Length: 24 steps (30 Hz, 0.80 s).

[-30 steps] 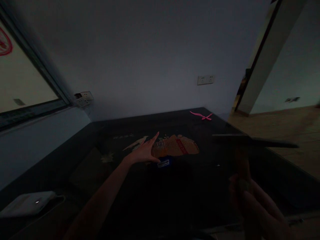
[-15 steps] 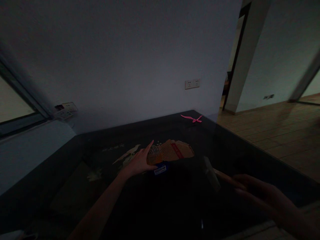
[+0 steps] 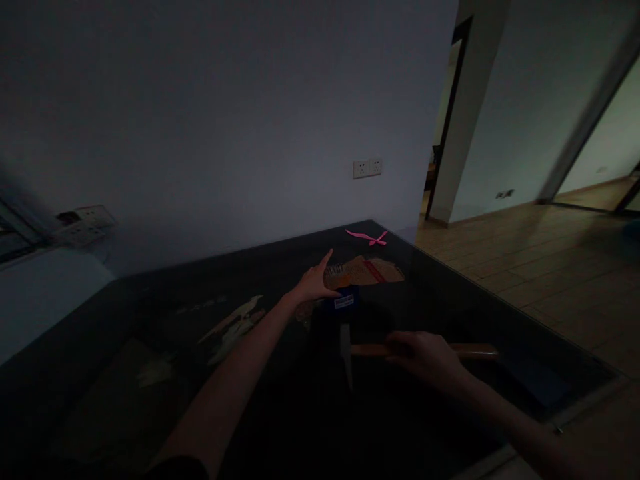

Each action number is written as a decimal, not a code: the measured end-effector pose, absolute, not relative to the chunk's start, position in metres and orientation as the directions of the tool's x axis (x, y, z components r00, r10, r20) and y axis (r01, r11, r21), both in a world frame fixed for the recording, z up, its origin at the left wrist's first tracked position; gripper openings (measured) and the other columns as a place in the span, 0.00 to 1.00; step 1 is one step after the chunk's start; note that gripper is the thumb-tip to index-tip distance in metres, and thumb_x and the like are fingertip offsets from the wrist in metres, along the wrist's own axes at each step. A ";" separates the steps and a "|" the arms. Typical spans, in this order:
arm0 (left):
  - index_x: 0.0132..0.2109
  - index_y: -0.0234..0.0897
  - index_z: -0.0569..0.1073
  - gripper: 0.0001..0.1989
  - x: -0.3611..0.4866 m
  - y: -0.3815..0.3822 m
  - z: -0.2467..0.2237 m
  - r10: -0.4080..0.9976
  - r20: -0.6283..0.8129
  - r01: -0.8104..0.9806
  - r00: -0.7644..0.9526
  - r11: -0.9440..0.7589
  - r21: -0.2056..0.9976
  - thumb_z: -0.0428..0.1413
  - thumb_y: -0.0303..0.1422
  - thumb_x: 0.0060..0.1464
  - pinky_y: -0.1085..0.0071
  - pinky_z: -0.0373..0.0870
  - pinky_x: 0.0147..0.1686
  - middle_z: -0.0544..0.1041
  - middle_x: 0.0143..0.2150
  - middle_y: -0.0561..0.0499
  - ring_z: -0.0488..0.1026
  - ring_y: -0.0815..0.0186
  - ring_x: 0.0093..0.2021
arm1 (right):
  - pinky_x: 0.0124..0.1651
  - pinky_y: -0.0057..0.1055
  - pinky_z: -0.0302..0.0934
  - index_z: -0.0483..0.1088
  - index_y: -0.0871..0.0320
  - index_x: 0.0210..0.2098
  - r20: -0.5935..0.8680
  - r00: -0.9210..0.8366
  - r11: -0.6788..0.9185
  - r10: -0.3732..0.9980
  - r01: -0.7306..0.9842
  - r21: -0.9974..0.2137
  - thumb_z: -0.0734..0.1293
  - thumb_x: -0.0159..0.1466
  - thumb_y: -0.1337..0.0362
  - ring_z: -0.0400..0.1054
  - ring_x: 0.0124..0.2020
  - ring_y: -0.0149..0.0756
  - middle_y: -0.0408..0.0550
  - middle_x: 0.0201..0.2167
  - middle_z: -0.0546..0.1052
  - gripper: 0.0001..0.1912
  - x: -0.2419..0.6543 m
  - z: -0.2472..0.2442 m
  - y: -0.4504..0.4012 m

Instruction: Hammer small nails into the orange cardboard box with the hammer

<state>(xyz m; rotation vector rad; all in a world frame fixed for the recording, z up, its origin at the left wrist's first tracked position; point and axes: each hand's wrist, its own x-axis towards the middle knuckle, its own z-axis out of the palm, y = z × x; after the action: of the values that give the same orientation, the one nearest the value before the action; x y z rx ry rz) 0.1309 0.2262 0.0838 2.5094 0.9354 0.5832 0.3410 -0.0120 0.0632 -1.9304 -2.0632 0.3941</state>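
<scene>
My left hand [image 3: 311, 285] reaches out over the dark table, its thumb against a small blue box [image 3: 345, 300] with a white label. The index finger stretches out past the box; how the other fingers grip it is hidden. Behind the box lies a tan printed piece [image 3: 373, 270] with a red band, partly covered by that hand. My right hand [image 3: 425, 353] is closed round the wooden handle of a hammer [image 3: 370, 350]. The hammer's metal head points left, nearer to me than the box.
A pink ribbon [image 3: 370, 238] lies at the table's far corner. Pale bird artwork [image 3: 240, 320] decorates the glossy dark tabletop [image 3: 280, 413]. A dark blue flat thing [image 3: 535, 380] is near the right edge. A white wall with sockets [image 3: 367, 168] stands behind.
My left hand, the blue box and the tan piece have shifted away from me and right. The hammer has swung left towards the box, its handle now level. My view has turned slightly right.
</scene>
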 end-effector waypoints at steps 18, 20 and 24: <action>0.70 0.39 0.35 0.68 0.177 0.245 0.081 0.696 0.203 0.513 0.689 -0.666 0.542 0.70 0.43 0.32 0.48 0.58 0.57 0.66 0.60 0.34 0.65 0.43 0.60 | 0.42 0.38 0.66 0.74 0.56 0.44 0.045 -0.239 0.238 0.970 0.896 -0.375 0.67 0.63 0.57 0.72 0.40 0.39 0.50 0.45 0.77 0.13 0.318 0.034 0.053; 0.70 0.40 0.36 0.68 0.177 0.243 0.085 0.694 0.224 0.527 0.684 -0.683 0.506 0.70 0.45 0.30 0.45 0.53 0.59 0.61 0.64 0.34 0.61 0.41 0.62 | 0.43 0.40 0.66 0.73 0.57 0.45 0.044 -0.274 0.271 0.961 0.891 -0.364 0.66 0.64 0.56 0.71 0.40 0.37 0.50 0.47 0.75 0.14 0.317 0.034 0.056; 0.69 0.38 0.44 0.57 0.163 0.232 0.100 0.701 0.379 0.509 0.603 -0.705 0.494 0.65 0.49 0.39 0.46 0.50 0.61 0.53 0.68 0.34 0.54 0.44 0.65 | 0.44 0.41 0.66 0.71 0.58 0.46 0.051 -0.311 0.309 0.949 0.888 -0.341 0.65 0.65 0.57 0.70 0.42 0.38 0.50 0.48 0.74 0.14 0.315 0.034 0.060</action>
<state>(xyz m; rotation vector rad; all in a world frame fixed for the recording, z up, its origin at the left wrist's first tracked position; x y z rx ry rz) 0.1626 0.2322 0.0997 2.4972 0.9778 0.8025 0.3152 0.0601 0.0342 -1.6757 -2.3348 0.3659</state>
